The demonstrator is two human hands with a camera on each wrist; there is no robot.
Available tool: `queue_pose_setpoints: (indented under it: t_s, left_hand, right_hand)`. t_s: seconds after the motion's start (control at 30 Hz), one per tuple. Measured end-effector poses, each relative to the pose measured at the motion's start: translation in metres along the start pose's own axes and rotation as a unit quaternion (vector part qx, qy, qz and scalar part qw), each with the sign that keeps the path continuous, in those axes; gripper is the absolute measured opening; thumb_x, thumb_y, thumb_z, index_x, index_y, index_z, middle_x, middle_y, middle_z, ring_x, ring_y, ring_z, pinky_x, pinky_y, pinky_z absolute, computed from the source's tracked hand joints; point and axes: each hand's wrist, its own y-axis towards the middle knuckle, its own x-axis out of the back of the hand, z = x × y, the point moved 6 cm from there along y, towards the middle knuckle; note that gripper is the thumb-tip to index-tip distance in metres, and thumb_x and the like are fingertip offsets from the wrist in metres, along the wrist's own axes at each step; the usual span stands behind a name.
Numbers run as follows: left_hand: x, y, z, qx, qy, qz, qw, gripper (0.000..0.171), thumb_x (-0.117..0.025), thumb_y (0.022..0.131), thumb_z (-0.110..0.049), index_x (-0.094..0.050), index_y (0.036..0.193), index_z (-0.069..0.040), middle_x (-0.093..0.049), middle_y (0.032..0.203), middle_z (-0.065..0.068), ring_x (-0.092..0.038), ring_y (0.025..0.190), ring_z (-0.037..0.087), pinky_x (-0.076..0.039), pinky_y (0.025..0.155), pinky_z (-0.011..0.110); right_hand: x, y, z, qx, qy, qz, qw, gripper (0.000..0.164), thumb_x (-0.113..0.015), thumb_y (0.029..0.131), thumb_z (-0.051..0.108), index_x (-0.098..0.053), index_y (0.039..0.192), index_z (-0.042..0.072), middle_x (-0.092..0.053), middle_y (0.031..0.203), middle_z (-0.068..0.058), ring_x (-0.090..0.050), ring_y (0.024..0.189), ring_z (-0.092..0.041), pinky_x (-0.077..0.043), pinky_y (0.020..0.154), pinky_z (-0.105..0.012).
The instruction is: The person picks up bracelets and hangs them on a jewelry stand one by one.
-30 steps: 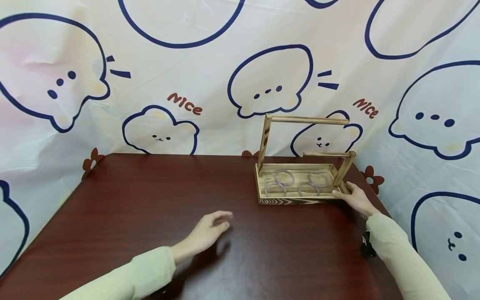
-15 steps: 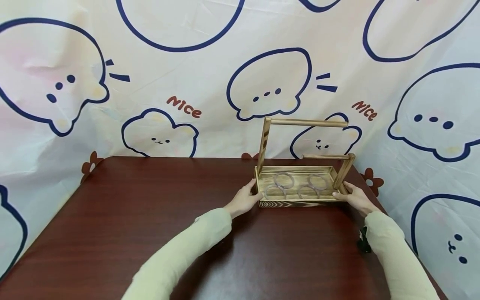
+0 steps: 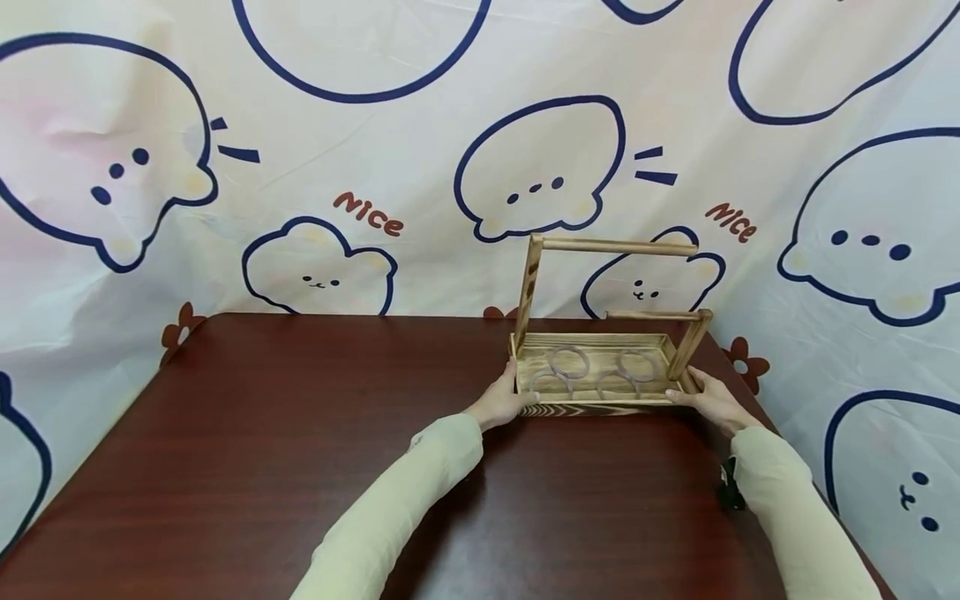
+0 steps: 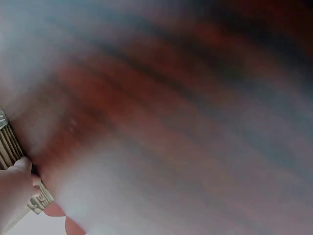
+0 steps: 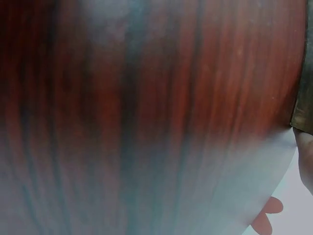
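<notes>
A wooden rack [image 3: 592, 410] stands toward the back right of the table in the head view. Its shallow tray carries a taller post with a long horizontal bar [image 3: 615, 247] on the left and a shorter post with a lower bar [image 3: 652, 316] on the right. Several pale rings [image 3: 570, 375] lie in the tray. My left hand [image 3: 498, 402] grips the left end, thumb at the front corner, other fingers partly hidden behind the side. At the opposite end, my right hand [image 3: 716, 404] holds the right front corner. The left wrist view shows the thumb [image 4: 20, 166] on the grained wood.
The dark red-brown table [image 3: 300, 433] spreads to the left and front of the rack. A white cloth backdrop [image 3: 420, 167] with cartoon drawings hangs behind the table and along both sides. The table's right edge runs close beside the right arm.
My left hand has moved from the middle of the table up and right to the rack's left end and now grips it. The right hand has kept its hold; the rack has barely shifted.
</notes>
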Motion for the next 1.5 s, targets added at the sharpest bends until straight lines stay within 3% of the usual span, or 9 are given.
queue_pose_setpoints:
  t_s: [0.33,0.53,0.7,1.17,1.5]
  left_hand:
    - [0.005,-0.004,0.004,-0.005,0.012,0.001,0.9999,0.085,-0.055,0.092,-0.031,0.007,0.148,-0.013,0.005,0.154,0.009,-0.006,0.141,0.024,-0.016,0.113,0.042]
    - [0.013,-0.008,0.007,-0.001,0.015,0.0,0.9999,0.085,-0.056,0.091,-0.032,0.005,0.148,-0.014,0.002,0.154,0.009,-0.006,0.141,0.024,-0.016,0.113,0.043]
    - [0.021,-0.015,0.01,-0.001,0.022,-0.009,0.9997,0.085,-0.056,0.091,-0.032,0.004,0.148,-0.014,-0.003,0.154,0.011,-0.009,0.141,0.026,-0.017,0.112,0.044]
    - [0.033,-0.029,0.022,-0.007,0.03,-0.018,0.9993,0.085,-0.058,0.091,-0.029,0.002,0.148,-0.01,-0.005,0.154,0.011,-0.009,0.141,0.025,-0.016,0.112,0.044]
    - [0.045,-0.044,0.024,-0.015,0.038,-0.023,0.9989,0.084,-0.057,0.091,-0.028,0.0,0.148,-0.007,-0.004,0.154,0.013,-0.008,0.141,0.028,-0.016,0.112,0.046]
  right_hand:
    - [-0.007,-0.003,0.004,-0.004,-0.011,0.007,1.0,0.098,-0.059,0.086,0.044,0.001,0.144,-0.007,-0.002,0.146,-0.035,-0.006,0.133,-0.051,-0.019,0.103,-0.063]
    - [-0.013,-0.006,0.016,0.004,-0.004,0.005,1.0,0.091,-0.058,0.089,0.038,-0.001,0.144,-0.008,-0.013,0.145,-0.035,-0.018,0.131,-0.049,-0.026,0.102,-0.06]
    - [-0.021,-0.009,0.027,0.002,0.011,0.007,1.0,0.09,-0.058,0.09,0.036,-0.001,0.144,-0.007,-0.014,0.145,-0.034,-0.02,0.131,-0.048,-0.027,0.102,-0.058]
    - [-0.04,-0.018,0.038,0.005,0.012,0.015,1.0,0.094,-0.058,0.089,0.039,0.002,0.143,-0.009,-0.013,0.145,-0.036,-0.02,0.131,-0.049,-0.028,0.102,-0.057]
    - [-0.052,-0.021,0.047,0.012,0.016,0.026,0.999,0.094,-0.059,0.089,0.035,0.004,0.143,-0.008,-0.004,0.147,-0.034,-0.011,0.134,-0.048,-0.021,0.105,-0.059]
